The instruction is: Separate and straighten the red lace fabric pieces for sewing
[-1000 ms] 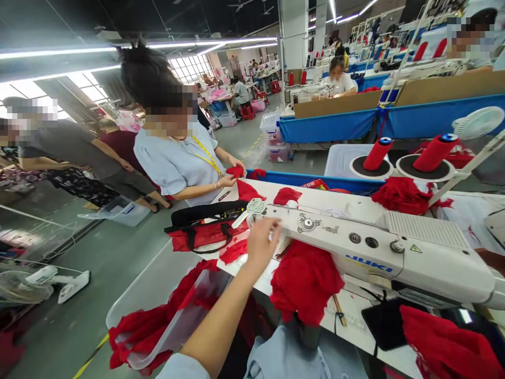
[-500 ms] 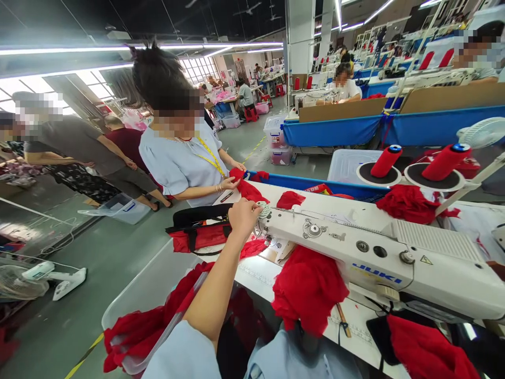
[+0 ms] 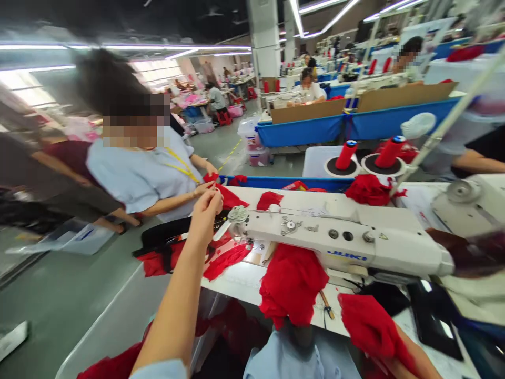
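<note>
My left hand (image 3: 207, 208) is raised at the far end of the white sewing machine (image 3: 315, 237), fingers pinched together. Whatever they hold is too small to make out. Just beyond it, a co-worker's hands (image 3: 209, 179) hold a piece of red fabric (image 3: 232, 198). Low on the right, my right hand (image 3: 402, 366) grips red sheer fabric (image 3: 366, 321), which covers most of the fingers. A pale coil (image 3: 238, 213) sits on top of the machine's end. Bunched red fabric (image 3: 292, 284) hangs over the table's near edge below the machine arm.
Two red thread cones (image 3: 347, 156) stand behind the machine. A red and black pouch (image 3: 155, 261) lies left of my forearm. A wooden-handled tool (image 3: 326, 305) rests near the table edge. A clear bin (image 3: 98, 326) with red fabric stands at lower left.
My left hand has left the pale coil and moved left towards the co-worker's hands. My right hand has come into view at lower right with the red fabric. The view has swung right.
</note>
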Available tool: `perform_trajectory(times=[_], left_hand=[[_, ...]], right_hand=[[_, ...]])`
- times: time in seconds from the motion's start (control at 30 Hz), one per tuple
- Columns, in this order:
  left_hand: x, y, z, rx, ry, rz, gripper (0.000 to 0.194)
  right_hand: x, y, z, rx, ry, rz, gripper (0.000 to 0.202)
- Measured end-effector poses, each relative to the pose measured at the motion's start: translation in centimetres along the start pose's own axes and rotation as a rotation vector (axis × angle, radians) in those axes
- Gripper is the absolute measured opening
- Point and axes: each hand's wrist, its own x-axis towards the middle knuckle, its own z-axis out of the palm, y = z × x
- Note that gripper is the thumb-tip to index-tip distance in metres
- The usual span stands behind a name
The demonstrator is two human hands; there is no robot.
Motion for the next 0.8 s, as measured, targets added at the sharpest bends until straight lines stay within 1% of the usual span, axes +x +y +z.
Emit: perform_trajectory(times=[0.03, 0.07, 0.1, 0.13, 0.17, 0.2, 0.23, 0.27, 0.33, 0.37, 0.4, 0.43, 0.47, 0.5, 0.53, 0.57, 0.6, 0.63, 0.67, 0.7, 0.77, 0.8], left_hand=[[-2.0, 0.6, 1.0, -0.034, -0.176, 0.023, 0.024], [-4.2, 1.1, 2.1, -0.034, -0.355, 0.015, 0.021], [-6.4, 1.4, 3.4, -0.013, -0.532, -0.002, 0.021], [-8.7, 1.6, 4.8, 0.013, -0.688, -0.004, 0.022], [-10.8, 1.7, 6.1, 0.02, -0.783, 0.006, 0.02], [-12.7, 1.8, 7.5, 0.015, -0.9, 0.001, 0.019], [-14.4, 1.7, 8.7, 0.004, -0.988, -0.011, 0.015], [-15.7, 1.5, 9.9, -0.001, -1.044, -0.029, 0.011], [-17.5, 1.0, 11.8, -0.019, -1.088, -0.09, 0.012], [-18.0, 0.6, 12.5, -0.041, -1.098, -0.138, 0.017], [-18.4, 0.3, 13.1, -0.093, -1.111, -0.21, 0.022], [-18.6, -0.1, 13.6, -0.193, -1.117, -0.31, 0.027], [-18.7, -0.4, 14.0, -0.334, -1.114, -0.432, 0.03], [-18.9, -0.6, 14.4, -0.499, -1.092, -0.556, 0.03], [-19.2, -0.8, 14.7, -0.66, -1.05, -0.663, 0.029], [-19.5, -0.8, 14.9, -0.791, -1.013, -0.74, 0.025], [-19.9, -0.8, 15.0, -0.872, -1.013, -0.78, 0.021], [-20.5, -0.6, 15.1, -0.895, -1.064, -0.777, 0.019], [-21.1, -0.3, 15.1, -0.858, -1.16, -0.729, 0.021], [-21.8, 0.0, 14.9, -0.775, -1.287, -0.641, 0.025], [-23.1, 0.8, 14.7, -0.554, -1.556, -0.384, 0.031], [-23.8, 1.2, 14.6, -0.445, -1.674, -0.245, 0.033]], right_hand=[[0.0, -0.6, 0.3, 0.01, 0.007, 0.008, 0.037], [-0.1, -1.4, 0.6, 0.047, -0.069, 0.038, 0.029], [-0.1, -2.2, 1.1, 0.115, -0.105, 0.052, 0.024], [-0.1, -3.0, 1.6, 0.204, -0.119, 0.048, 0.026], [0.0, -3.8, 2.1, 0.275, -0.157, 0.037, 0.028], [0.1, -4.5, 2.5, 0.319, -0.229, 0.017, 0.028], [0.1, -5.1, 2.7, 0.344, -0.325, 0.007, 0.026], [0.1, -5.6, 2.7, 0.36, -0.409, 0.004, 0.023], [-0.2, -6.1, 2.2, 0.369, -0.547, 0.019, 0.019], [-0.5, -6.1, 1.7, 0.369, -0.59, 0.032, 0.017], [-0.9, -6.0, 1.2, 0.376, -0.606, 0.051, 0.016], [-1.2, -5.6, 0.5, 0.397, -0.592, 0.073, 0.015], [-1.4, -5.2, 0.0, 0.434, -0.539, 0.095, 0.016], [-1.7, -4.6, -0.5, 0.483, -0.45, 0.114, 0.017], [-1.9, -4.0, -1.0, 0.531, -0.333, 0.122, 0.019], [-2.0, -3.4, -1.3, 0.553, -0.217, 0.113, 0.02], [-2.1, -2.9, -1.6, 0.515, -0.121, 0.077, 0.019], [-2.2, -2.5, -1.9, 0.424, -0.053, 0.027, 0.016], [-2.2, -2.2, -2.1, 0.309, -0.003, -0.024, 0.015], [-2.3, -1.9, -2.3, 0.188, 0.028, -0.062, 0.018], [-2.5, -1.5, -2.9, 0.024, 0.079, -0.086, 0.024], [-2.5, -1.4, -3.2, 0.003, 0.106, -0.079, 0.025]])
